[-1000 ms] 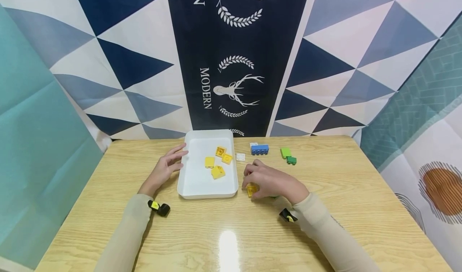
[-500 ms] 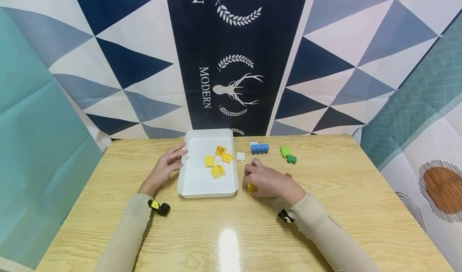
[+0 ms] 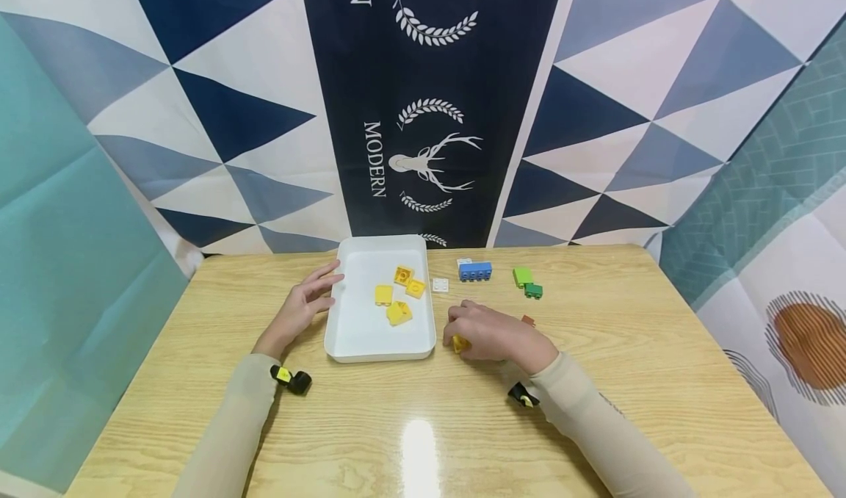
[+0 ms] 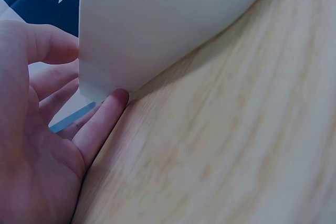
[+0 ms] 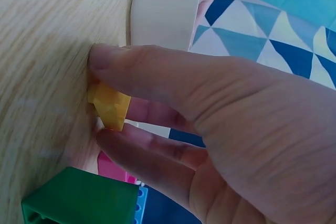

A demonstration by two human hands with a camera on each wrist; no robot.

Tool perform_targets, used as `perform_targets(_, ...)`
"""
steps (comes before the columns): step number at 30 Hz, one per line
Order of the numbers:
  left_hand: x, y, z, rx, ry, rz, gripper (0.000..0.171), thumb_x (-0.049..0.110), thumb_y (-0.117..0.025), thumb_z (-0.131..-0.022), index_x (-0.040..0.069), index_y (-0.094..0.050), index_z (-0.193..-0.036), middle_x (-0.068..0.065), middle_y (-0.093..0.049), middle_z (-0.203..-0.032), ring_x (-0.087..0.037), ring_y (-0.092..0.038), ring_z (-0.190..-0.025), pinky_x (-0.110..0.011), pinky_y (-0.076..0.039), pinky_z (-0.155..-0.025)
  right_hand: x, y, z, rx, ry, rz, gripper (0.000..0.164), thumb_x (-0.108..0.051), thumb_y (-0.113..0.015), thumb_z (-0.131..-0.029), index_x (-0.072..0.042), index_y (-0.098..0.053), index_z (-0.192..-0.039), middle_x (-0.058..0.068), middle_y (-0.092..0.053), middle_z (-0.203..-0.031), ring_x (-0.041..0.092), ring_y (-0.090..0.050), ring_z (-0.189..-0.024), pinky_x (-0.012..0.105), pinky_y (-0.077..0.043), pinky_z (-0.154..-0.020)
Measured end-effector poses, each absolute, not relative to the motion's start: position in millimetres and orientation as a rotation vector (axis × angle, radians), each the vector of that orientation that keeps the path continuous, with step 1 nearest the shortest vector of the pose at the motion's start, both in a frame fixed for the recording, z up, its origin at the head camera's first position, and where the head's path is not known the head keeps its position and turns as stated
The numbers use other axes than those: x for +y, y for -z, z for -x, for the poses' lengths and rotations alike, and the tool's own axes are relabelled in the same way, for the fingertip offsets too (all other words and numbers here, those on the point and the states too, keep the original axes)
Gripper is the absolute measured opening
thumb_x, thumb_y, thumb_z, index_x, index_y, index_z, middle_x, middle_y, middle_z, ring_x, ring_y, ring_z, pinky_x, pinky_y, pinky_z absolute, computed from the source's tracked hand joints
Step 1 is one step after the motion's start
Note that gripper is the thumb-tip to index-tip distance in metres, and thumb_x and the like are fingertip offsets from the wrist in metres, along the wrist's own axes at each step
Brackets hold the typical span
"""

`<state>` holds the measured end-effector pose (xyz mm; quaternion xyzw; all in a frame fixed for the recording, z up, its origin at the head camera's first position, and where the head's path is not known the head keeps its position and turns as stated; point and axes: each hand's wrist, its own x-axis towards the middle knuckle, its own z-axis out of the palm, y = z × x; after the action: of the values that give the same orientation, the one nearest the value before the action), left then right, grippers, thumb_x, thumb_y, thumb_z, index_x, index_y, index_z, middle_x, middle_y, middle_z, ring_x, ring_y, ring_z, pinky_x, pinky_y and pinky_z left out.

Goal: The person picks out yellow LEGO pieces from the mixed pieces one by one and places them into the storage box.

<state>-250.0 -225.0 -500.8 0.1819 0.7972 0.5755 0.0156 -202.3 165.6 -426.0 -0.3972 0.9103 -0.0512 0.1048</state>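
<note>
My right hand [image 3: 497,333] is low over the table, just right of the white tray [image 3: 357,342], and pinches a yellow toy brick [image 3: 460,344]. In the right wrist view the thumb is on one side of this yellow brick [image 5: 113,107] and the fingers are on the other; the brick is tilted and partly hidden. My left hand [image 3: 299,313] touches the tray's left side with extended fingers. Its fingertips rest against the tray wall [image 4: 152,19] in the left wrist view. Several yellow bricks [image 3: 384,295] lie inside the tray.
Beyond the right hand are a white brick [image 3: 440,285], a blue brick [image 3: 475,272] with another white one behind it, a light green brick [image 3: 522,277] and a dark green one [image 3: 533,291]. A reddish-brown brick [image 3: 528,320] shows behind the wrist. A pink brick [image 5: 111,168] appears in the right wrist view.
The yellow brick has turned a little in my right hand, which shifted slightly. The reddish-brown brick has come into sight behind that hand. My left hand stays at the tray.
</note>
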Motion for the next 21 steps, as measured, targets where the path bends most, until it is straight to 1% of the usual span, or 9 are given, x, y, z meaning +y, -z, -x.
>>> perform_targets(5, -225.2, 500.3, 249.8, 2.476, -1.792, -0.567, 0.049, -0.003, -0.06, -0.11, -0.011, -0.057, -0.158, -0.025, -0.031, -0.185, -0.055, -0.036, -0.167, -0.001, -0.043, -0.115, 166.2, 427.3, 203.4, 2.67, 0.181, 1.192, 0.021, 0.0, -0.087, -0.091, -0.015, -0.087, -0.106, 0.0, -0.073, -0.103, 0.016, -0.059, -0.094, 0.034, -0.059, -0.089)
perform_targets(12, -224.4, 500.3, 250.6, 2.496, -1.772, -0.559, 0.049, -0.003, -0.06, -0.11, -0.011, -0.057, -0.158, -0.025, -0.031, -0.185, -0.054, -0.036, -0.167, -0.002, -0.042, -0.117, 165.7, 426.4, 204.5, 2.643, 0.204, 1.179, 0.021, 0.002, -0.086, -0.092, -0.014, -0.086, -0.105, 0.0, -0.072, -0.101, 0.012, -0.06, -0.09, 0.031, -0.061, -0.087)
perform_targets(14, -225.0, 500.1, 250.3, 2.488, -1.775, -0.55, 0.049, -0.003, -0.06, -0.11, -0.011, -0.057, -0.158, -0.024, -0.031, -0.185, -0.052, -0.035, -0.169, -0.006, -0.042, -0.121, 165.5, 426.3, 205.0, 2.631, 0.208, 1.171, 0.02, 0.002, -0.085, -0.092, -0.014, -0.086, -0.105, -0.001, -0.071, -0.1, 0.011, -0.06, -0.088, 0.03, -0.062, -0.086)
perform_targets(19, -225.7, 499.5, 250.1, 2.498, -1.764, -0.545, 0.048, -0.003, -0.061, -0.11, -0.011, -0.057, -0.158, -0.023, -0.032, -0.185, -0.05, -0.033, -0.171, -0.025, -0.042, -0.132, 164.8, 425.9, 205.3, 2.618, 0.21, 1.152, 0.019, 0.002, -0.086, -0.093, -0.014, -0.086, -0.104, -0.001, -0.07, -0.099, 0.009, -0.059, -0.086, 0.028, -0.062, -0.085)
perform_targets(21, -225.5, 499.6, 250.1, 2.509, -1.756, -0.549, 0.048, -0.003, -0.061, -0.11, -0.011, -0.058, -0.157, -0.023, -0.032, -0.185, -0.049, -0.033, -0.172, -0.029, -0.041, -0.134, 164.5, 426.2, 205.3, 2.616, 0.209, 1.143, 0.019, 0.001, -0.086, -0.093, -0.015, -0.086, -0.105, -0.001, -0.07, -0.1, 0.009, -0.059, -0.086, 0.028, -0.061, -0.085)
